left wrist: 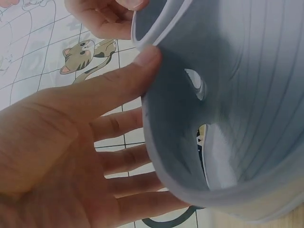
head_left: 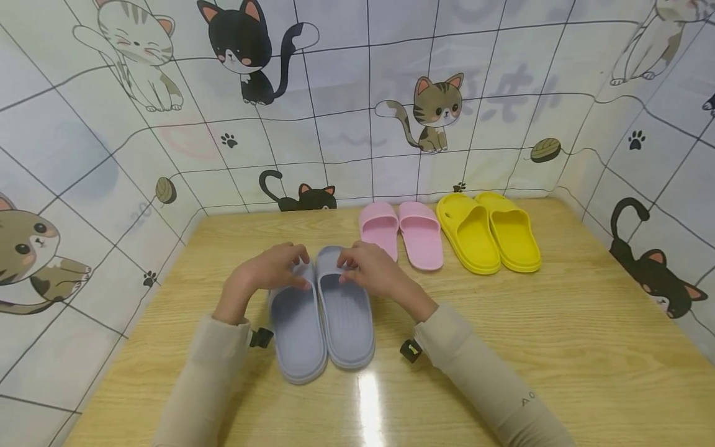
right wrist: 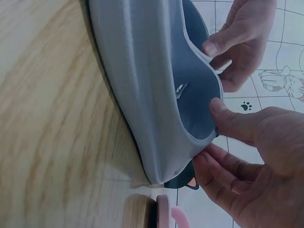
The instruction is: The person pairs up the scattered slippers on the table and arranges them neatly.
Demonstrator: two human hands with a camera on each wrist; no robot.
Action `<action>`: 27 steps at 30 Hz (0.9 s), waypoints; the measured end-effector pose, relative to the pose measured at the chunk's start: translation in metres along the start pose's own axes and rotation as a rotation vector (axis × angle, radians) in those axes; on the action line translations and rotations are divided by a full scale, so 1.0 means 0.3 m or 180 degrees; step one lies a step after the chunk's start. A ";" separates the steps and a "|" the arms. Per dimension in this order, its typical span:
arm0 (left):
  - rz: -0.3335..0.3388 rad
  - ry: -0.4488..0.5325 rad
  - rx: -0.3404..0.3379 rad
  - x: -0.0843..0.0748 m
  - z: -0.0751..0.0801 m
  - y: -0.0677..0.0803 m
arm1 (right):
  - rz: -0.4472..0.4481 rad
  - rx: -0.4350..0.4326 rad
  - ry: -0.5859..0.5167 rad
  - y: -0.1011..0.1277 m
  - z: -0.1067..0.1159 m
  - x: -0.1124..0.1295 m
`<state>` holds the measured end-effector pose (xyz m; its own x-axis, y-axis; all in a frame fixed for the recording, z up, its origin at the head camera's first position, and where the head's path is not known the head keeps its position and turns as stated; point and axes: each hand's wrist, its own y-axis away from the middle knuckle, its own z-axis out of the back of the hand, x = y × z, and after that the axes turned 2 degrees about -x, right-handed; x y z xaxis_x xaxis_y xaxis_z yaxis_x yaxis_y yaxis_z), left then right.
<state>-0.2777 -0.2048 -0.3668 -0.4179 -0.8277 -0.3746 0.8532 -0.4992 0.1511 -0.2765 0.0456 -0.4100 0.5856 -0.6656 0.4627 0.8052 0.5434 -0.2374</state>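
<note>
A pair of grey-blue slippers lies side by side on the wooden table, toes toward the back wall. At the left slipper (head_left: 298,335), my left hand (head_left: 270,268) pinches the edge of the strap, thumb (left wrist: 116,85) at the rim and fingers stretched over the outer side. The right slipper (head_left: 349,323) has its strap rim between the thumb (right wrist: 232,121) and fingers of my right hand (head_left: 373,268). Cut-out holes show through the left strap (left wrist: 173,128) in the left wrist view. In the right wrist view the right slipper's sole is close along the tabletop.
Pink slippers (head_left: 421,239) stand at the back, just beyond my right hand. Yellow clogs (head_left: 516,239) sit to their right. A wall covering with cartoon cats (head_left: 438,112) encloses the wooden table (head_left: 503,347) at the back and sides.
</note>
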 end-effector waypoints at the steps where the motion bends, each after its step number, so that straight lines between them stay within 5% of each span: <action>1: -0.0007 -0.0007 -0.0026 -0.001 0.000 -0.001 | -0.0020 0.0013 0.0033 0.000 0.002 0.001; 5: 0.0065 -0.0123 -0.0089 -0.015 -0.001 0.001 | -0.0041 0.0199 0.0181 0.008 0.017 0.015; 10: 0.0312 -0.0449 0.0025 -0.064 0.012 0.031 | 0.0040 0.0837 0.0394 0.050 0.057 0.084; 16: 0.0262 -0.0612 0.0153 -0.116 0.029 0.059 | -0.0013 0.1400 0.0844 0.112 0.075 0.201; 27: 0.0024 -0.0693 -0.0180 -0.079 0.008 0.035 | -0.0177 0.1650 0.1093 0.167 0.037 0.268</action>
<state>-0.2596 -0.1911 -0.3541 -0.4637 -0.8702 -0.1665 0.8702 -0.4827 0.0992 -0.1901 0.0250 -0.3752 0.6102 -0.7797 0.1409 0.7357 0.6235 0.2644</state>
